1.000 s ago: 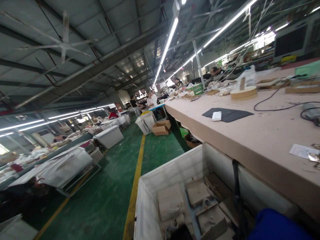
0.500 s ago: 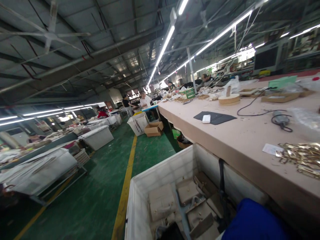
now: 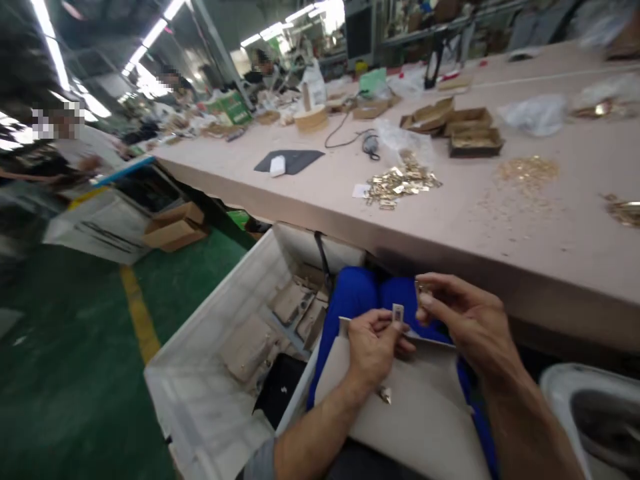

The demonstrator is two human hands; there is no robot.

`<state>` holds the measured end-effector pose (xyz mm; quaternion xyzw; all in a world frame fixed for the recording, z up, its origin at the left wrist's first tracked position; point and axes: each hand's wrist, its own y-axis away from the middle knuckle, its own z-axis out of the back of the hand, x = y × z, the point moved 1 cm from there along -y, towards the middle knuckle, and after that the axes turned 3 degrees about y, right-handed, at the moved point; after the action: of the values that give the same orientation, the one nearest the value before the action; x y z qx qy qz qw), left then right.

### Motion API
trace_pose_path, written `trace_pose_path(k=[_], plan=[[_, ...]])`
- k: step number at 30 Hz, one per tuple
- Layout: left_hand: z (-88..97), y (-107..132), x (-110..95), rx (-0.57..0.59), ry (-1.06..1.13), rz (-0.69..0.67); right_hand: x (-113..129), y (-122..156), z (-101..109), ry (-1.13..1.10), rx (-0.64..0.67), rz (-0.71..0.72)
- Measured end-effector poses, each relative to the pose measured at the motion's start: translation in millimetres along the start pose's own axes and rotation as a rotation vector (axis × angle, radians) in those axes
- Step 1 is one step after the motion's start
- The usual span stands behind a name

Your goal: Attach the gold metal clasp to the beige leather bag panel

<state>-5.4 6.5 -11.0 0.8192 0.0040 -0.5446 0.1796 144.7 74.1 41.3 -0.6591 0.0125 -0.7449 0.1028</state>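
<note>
Two hands meet over a beige bag [image 3: 410,407] lying on the lap; I see the left hand [image 3: 374,347] pinching a small metal clasp [image 3: 397,313] at the bag's top edge; the right hand [image 3: 467,320], at three o'clock of it, pinches what may be a second small fitting [image 3: 419,288]; a white bin [image 3: 200,393] sits at nine o'clock, a brass hardware pile [image 3: 400,187] at twelve.

- Beige bag panel [image 3: 415,407]: flat, pale tan piece across my lap, its top edge up by my fingers, with a small metal fitting [image 3: 385,395] showing on its face.
- Small metal clasp piece [image 3: 398,313]: tiny pale rectangular bit, held upright right at the panel's top edge.
- Another small gold bit [image 3: 419,288], pinched just beside it, mostly hidden.
</note>
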Motion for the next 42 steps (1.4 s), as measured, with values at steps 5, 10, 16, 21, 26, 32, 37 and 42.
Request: trace_pose_path(k=[5,10,16,21,26,32,37,42], plan=[[-0.2,-1.6,-3.4,0.066,-0.025,-0.022,-20.9,14.1,-6.6,-0.113,0.008,-0.140],[-1.8,-1.1,-5.8,0.105,-0.060,-0.040,-28.2,12.7,-9.3,-0.118,0.032,-0.118],[0.8,-2.8,-6.7,0.130,-0.049,-0.052,-36.2,12.9,-20.6,-0.082,0.092,-0.056],[3.2,-3.8,-6.0,0.157,-0.048,-0.038,-38.8,13.5,-23.6,-0.121,0.091,-0.087],[4.5,-4.6,-6.7,0.181,-0.051,-0.039,-39.8,13.6,-23.5,-0.106,0.075,-0.100],[6.2,-3.5,-8.1,0.189,-0.054,-0.041,-41.1,12.9,-25.4,-0.080,0.078,-0.077],[6.6,-3.3,-10.8,0.212,-0.071,-0.039,-42.8,13.0,-26.2,-0.065,0.068,-0.064],[7.1,-4.1,-7.9,0.228,-0.070,-0.039,-43.4,12.8,-27.0,-0.061,0.059,-0.067]])
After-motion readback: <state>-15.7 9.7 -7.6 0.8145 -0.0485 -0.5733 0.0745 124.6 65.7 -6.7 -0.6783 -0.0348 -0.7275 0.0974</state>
